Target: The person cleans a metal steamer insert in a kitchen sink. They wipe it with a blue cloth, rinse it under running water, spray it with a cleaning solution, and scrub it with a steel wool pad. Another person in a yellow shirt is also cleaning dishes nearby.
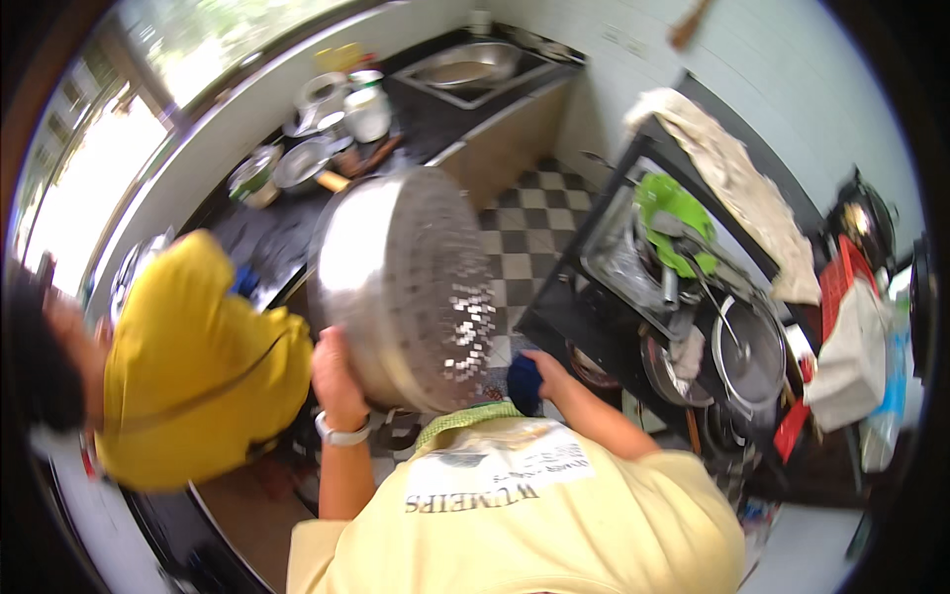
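Note:
A large metal steamer pot with a perforated base (pixel 415 289) is tilted on its side in front of me, blurred by motion. My left hand (pixel 340 379), with a white band at the wrist, grips its lower left edge. To the right of the pot, my right hand (pixel 545 373) is closed on a dark blue cloth (pixel 525 384), held low by my body. The far side of the pot is hidden.
At left a co-worker in a yellow shirt (pixel 193 356) stands close. Pans and jars crowd the black counter (pixel 260 230) by the window; a metal sink (pixel 467 67) lies beyond. At right, a metal tray (pixel 616 260) holds a green bowl (pixel 672 200) and utensils, near a strainer (pixel 749 356).

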The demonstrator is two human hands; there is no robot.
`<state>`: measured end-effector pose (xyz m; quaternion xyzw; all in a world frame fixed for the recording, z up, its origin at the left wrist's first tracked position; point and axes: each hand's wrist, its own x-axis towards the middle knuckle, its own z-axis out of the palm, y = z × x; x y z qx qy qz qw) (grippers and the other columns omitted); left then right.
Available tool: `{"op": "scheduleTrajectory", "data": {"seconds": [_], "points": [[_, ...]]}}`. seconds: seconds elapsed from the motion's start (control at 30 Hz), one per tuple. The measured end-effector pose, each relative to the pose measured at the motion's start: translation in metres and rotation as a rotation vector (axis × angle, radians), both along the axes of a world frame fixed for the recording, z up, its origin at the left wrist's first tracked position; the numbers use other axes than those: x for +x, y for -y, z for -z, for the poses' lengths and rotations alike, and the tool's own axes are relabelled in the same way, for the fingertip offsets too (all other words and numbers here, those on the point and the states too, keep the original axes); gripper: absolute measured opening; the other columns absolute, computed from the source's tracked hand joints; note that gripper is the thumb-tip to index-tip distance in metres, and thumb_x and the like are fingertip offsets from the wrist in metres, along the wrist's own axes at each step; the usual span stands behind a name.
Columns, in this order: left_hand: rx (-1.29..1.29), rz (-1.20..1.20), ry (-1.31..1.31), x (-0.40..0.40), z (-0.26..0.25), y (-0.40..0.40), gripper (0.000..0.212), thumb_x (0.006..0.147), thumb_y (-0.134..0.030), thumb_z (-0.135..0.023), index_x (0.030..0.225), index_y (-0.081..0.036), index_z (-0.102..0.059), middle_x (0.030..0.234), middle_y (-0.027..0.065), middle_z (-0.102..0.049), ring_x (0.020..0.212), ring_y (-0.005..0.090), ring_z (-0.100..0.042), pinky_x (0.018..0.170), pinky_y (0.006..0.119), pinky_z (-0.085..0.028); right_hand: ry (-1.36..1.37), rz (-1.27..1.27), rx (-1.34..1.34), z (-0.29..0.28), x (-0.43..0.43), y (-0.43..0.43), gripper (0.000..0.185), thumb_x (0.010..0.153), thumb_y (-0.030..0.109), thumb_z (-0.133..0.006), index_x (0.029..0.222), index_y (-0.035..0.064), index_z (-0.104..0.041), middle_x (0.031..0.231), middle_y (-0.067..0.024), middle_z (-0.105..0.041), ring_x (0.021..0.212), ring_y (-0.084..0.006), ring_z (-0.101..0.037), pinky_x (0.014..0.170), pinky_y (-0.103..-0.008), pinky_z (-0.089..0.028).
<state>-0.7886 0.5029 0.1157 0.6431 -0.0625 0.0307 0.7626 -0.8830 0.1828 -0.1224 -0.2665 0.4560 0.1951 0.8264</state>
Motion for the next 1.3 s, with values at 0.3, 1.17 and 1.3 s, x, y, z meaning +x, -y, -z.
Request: {"op": "scheduleTrajectory", "data": {"seconds": [0.3, 1.17, 1.3], "points": [[-0.174, -0.184, -0.145, 0.120, -0.035, 0.026, 0.061, 0.099, -0.043, -0.043, 0.135, 0.007, -0.042, 0.136, 0.0176, -0.048, 0.121, 0.0240, -0.049, 0.105, 0.037, -0.037, 0.369, -1.807, -1.261, -0.044, 0.183, 0.003, 0.045, 0.066, 0.038, -0.074, 0.100, 0.0077, -0.072, 0.103, -0.0153, -0.068, 0.097, -0.0335, -0.065, 0.081, -0.0414, -0.052], [-0.356, 0.504, -0.112, 0.290, -0.027, 0.133, 0.030, 0.099, -0.024, -0.053, 0.111, 0.002, -0.061, 0.098, -0.0005, -0.064, 0.085, 0.0037, -0.055, 0.074, 0.021, -0.047, 0.093, -1.749, -1.306, 0.000, 0.316, 0.133, 0.055, 0.078, 0.037, -0.068, 0.120, 0.0031, -0.058, 0.123, -0.0214, -0.058, 0.118, -0.0353, -0.053, 0.099, -0.0362, -0.042], [-0.337, 0.528, -0.081, 0.321, -0.037, 0.156, 0.028, 0.091, -0.021, -0.066, 0.108, 0.001, -0.062, 0.101, 0.0025, -0.066, 0.091, 0.0077, -0.058, 0.084, 0.025, -0.047, 0.602, -1.466, -1.275, 0.102, 0.318, 0.184, 0.052, 0.080, 0.043, -0.063, 0.119, 0.0079, -0.061, 0.123, -0.0199, -0.059, 0.117, -0.0329, -0.055, 0.098, -0.0374, -0.044]]}}
